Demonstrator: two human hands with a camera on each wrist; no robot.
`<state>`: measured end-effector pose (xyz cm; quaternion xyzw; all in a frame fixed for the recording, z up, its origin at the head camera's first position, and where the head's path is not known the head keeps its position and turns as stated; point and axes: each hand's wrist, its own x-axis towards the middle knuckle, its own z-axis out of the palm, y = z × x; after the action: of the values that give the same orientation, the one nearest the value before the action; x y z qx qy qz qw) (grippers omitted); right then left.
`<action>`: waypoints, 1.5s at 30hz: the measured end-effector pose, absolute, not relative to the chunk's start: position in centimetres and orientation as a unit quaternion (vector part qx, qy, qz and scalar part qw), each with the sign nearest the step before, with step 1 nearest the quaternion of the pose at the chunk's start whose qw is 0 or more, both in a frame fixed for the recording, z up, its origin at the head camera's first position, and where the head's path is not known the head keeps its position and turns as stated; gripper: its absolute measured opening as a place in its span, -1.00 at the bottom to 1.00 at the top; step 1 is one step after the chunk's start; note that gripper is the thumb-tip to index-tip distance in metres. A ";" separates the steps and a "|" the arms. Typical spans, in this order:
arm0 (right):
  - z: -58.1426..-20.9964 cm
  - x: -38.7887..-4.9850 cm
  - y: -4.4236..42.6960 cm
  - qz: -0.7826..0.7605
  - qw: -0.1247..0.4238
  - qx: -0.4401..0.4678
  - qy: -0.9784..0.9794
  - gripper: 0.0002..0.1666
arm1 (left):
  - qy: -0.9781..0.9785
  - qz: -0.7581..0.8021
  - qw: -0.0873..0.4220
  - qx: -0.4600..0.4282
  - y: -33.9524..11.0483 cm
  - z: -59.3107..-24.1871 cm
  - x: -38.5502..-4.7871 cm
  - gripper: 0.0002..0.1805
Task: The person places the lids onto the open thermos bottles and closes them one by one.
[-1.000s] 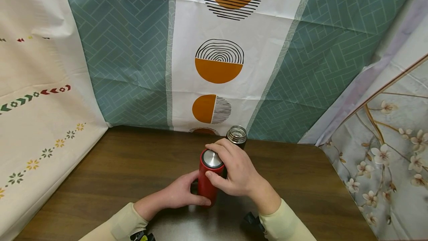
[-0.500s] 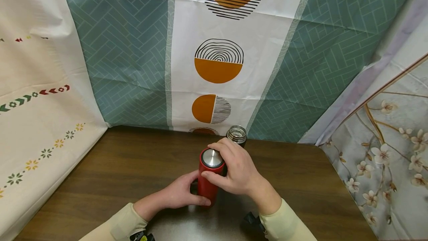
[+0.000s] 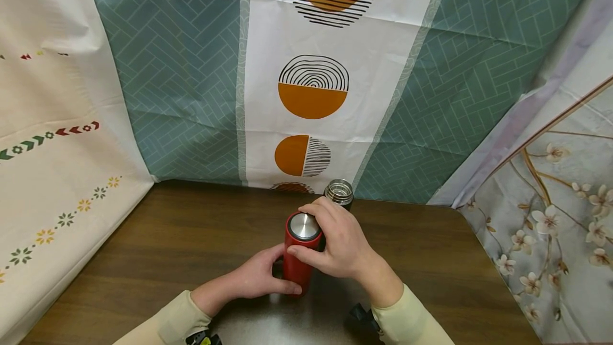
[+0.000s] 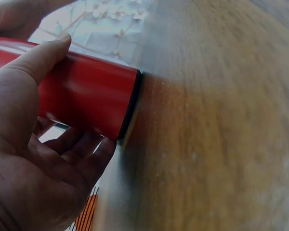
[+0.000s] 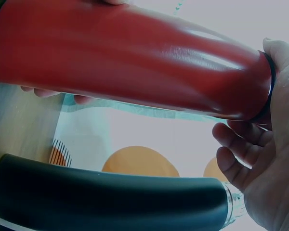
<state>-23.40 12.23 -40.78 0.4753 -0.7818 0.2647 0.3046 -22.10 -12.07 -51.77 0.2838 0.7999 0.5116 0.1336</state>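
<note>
Right hand [image 3: 340,238] has shifted slightly leftward, gripping the top of the upright flask [image 3: 297,269]; left hand [image 3: 256,276] clasps it below, near the base.

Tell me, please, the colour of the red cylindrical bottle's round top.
The round top is silver with a black rim, best seen in the head view.

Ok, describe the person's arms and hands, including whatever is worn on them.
The left sleeve and right sleeve are pale yellow. Each carries something black beneath: the left device shows a yellow-green spot, while the right device is partly hidden. The left hand and right hand are ungloved.
</note>
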 end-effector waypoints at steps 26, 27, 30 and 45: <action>-41.0 -23.1 12.3 0.267 0.290 0.466 -0.792 -0.28 | 0.801 0.511 0.136 0.280 -12.0 -51.9 -22.0 -0.16; -41.0 -23.1 12.3 0.267 0.290 0.466 -0.792 -0.28 | 0.801 0.511 0.138 0.278 -12.0 -51.9 -22.0 -0.16; -41.1 -23.1 12.3 0.268 0.284 0.465 -0.795 -0.29 | 0.802 0.511 0.141 0.274 -12.0 -52.0 -22.0 -0.16; -41.2 -23.1 12.2 0.271 0.269 0.463 -0.800 -0.30 | 0.802 0.512 0.140 0.274 -12.1 -52.0 -22.1 -0.15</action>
<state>-23.10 12.20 -41.20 0.4631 -0.7998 0.2711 0.2690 -22.10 -12.07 -52.03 0.2736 0.8023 0.5116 0.1403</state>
